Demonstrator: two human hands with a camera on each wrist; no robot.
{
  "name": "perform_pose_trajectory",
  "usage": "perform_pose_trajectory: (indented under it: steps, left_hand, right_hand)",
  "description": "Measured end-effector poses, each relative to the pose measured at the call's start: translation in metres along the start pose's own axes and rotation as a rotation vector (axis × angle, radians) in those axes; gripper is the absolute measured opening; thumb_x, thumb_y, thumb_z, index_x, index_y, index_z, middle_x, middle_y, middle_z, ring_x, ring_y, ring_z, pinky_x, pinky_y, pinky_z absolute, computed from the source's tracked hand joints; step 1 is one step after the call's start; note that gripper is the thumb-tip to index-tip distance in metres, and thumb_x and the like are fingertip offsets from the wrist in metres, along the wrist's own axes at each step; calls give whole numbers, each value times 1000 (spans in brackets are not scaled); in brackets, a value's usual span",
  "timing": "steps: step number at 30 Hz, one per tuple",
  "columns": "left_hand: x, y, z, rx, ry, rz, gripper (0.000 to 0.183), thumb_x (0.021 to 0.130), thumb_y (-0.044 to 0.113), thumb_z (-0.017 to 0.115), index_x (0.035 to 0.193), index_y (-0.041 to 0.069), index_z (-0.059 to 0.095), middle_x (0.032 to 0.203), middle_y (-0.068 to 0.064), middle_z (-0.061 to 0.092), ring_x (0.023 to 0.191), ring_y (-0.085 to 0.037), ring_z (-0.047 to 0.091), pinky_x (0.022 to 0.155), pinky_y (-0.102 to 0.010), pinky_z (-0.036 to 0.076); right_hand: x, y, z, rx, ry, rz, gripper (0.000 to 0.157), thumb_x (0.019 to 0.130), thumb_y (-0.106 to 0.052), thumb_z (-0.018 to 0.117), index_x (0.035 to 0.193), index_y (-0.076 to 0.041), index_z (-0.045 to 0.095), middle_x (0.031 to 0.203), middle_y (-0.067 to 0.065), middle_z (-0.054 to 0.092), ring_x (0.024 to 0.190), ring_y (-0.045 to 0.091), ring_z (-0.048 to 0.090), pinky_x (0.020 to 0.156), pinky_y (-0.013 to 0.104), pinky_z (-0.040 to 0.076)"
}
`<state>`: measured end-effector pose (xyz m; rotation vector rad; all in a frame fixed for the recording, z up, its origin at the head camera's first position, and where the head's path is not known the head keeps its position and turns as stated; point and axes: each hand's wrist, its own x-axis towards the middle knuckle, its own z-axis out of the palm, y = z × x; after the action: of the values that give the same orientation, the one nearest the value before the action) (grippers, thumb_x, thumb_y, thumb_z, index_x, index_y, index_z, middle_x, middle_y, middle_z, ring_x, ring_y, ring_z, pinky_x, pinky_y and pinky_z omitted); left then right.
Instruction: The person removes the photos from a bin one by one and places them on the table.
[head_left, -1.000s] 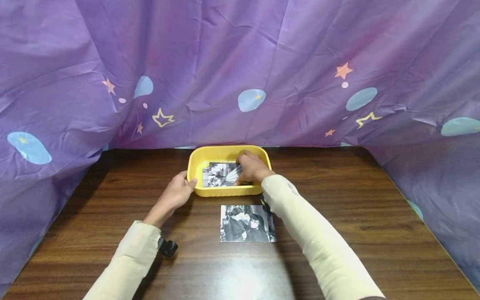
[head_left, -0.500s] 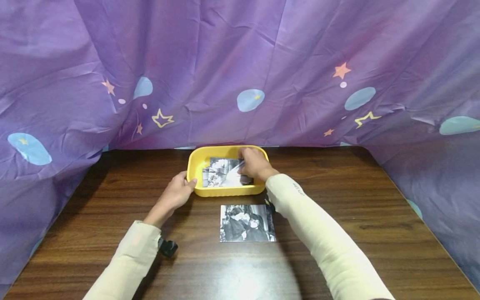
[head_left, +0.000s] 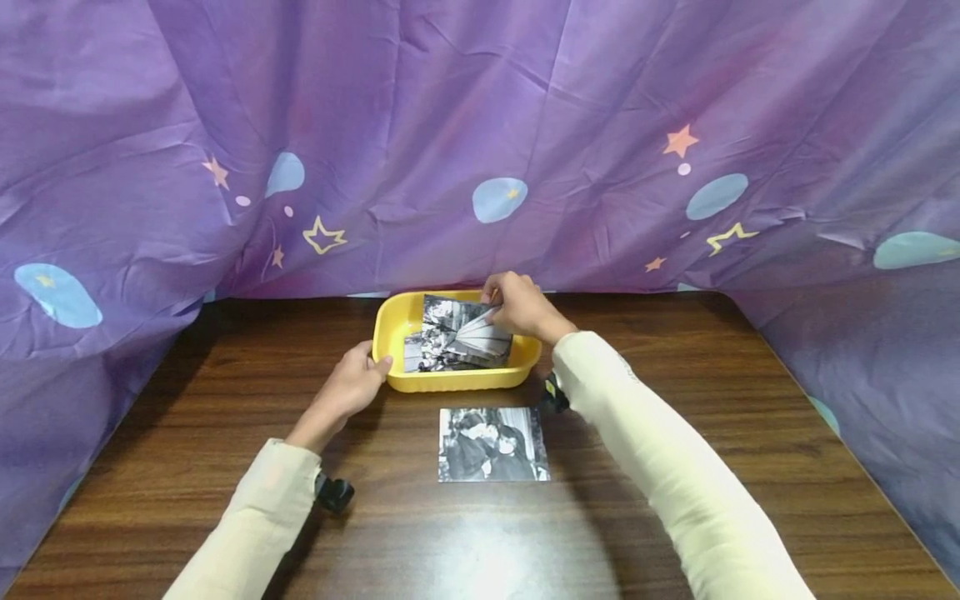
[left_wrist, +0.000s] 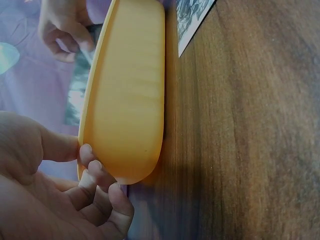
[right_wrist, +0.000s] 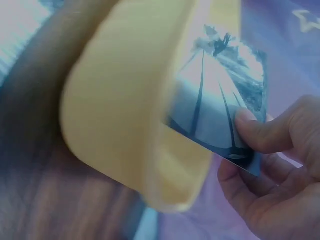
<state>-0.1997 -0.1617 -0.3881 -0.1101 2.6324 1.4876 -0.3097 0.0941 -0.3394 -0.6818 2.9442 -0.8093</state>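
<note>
My right hand [head_left: 522, 308] pinches the right edge of a black-and-white photo [head_left: 457, 329] between thumb and fingers. That photo [right_wrist: 220, 95] is tilted up over the yellow plastic tray [head_left: 457, 382], and part of it is still inside the rim. Beneath it, another photo [head_left: 412, 357] shows at the left of the tray's floor. My left hand [head_left: 351, 379] grips the tray's left end; in the left wrist view its thumb and fingertips pinch the tray wall [left_wrist: 125, 100].
On the wooden table [head_left: 360, 533], a black-and-white photo [head_left: 493, 445] of two people lies flat in front of the tray. A purple curtain [head_left: 420, 125] printed with stars hangs right behind the table's far edge.
My right hand has risen out of the tray toward the back right, lifting the photo it pinches. The left hand has stayed on the tray's end.
</note>
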Motion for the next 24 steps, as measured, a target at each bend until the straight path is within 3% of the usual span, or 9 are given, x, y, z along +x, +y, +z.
perform_pose_trajectory:
  steps: [10,18,24]
  left_hand:
    - [0,4,-1,17,-9,-21,55,106,16,49,151,-11,32,86,-8,52,74,-19,47,67,-31,41]
    - [1,3,1,6,-13,-8,55,106,16,48,151,-12,32,84,-7,51,72,-18,45,65,-31,40]
    - [-1,3,0,17,-17,2,54,106,16,48,150,-12,33,85,-7,52,72,-18,46,65,-31,40]
  right_hand:
    - [-19,6,-49,123,42,26,19,78,1,79,94,0,69,94,15,71,90,27,66,85,39,52]
    - [-43,40,-70,328,107,121,20,80,5,79,95,6,66,80,9,66,72,12,58,63,22,47]
    - [-63,67,-79,456,137,195,24,83,5,78,100,9,62,74,-1,64,67,5,57,58,20,46]
